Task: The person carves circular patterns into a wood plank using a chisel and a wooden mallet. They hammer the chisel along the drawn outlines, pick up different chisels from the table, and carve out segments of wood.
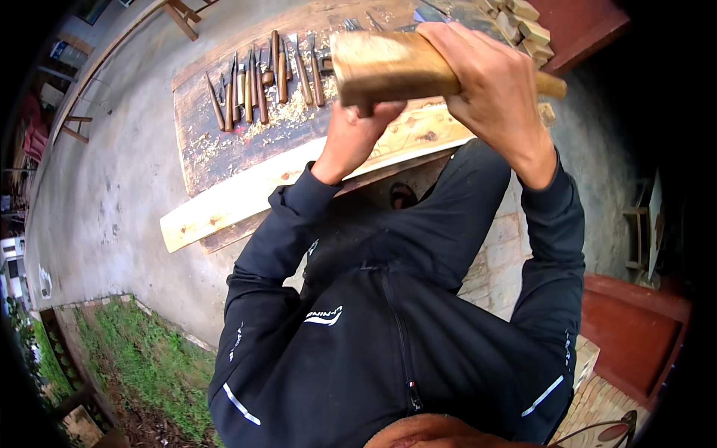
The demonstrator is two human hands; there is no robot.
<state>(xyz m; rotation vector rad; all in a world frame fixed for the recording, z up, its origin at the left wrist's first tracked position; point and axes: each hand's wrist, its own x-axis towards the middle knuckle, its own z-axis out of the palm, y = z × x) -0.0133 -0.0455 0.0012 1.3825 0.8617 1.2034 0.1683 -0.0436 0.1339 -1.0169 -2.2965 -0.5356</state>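
Note:
My right hand (489,93) grips a wooden mallet (385,63), whose broad block head is raised over the workbench, its handle sticking out to the right. Just below the head is my left hand (358,134), curled, with what it holds hidden behind the mallet. A long pale board (246,203) with drawn or carved markings at its right part lies along the bench's near edge, under both hands. Several wood-handled carving tools (246,89) lie in a row among shavings on the dark bench top (198,112).
Wooden blocks (530,30) are stacked at the back right, beside a red surface (582,22). A long wooden bench (112,48) stands at upper left on concrete (112,209), with grass (149,358) at lower left. My legs sit close under the bench.

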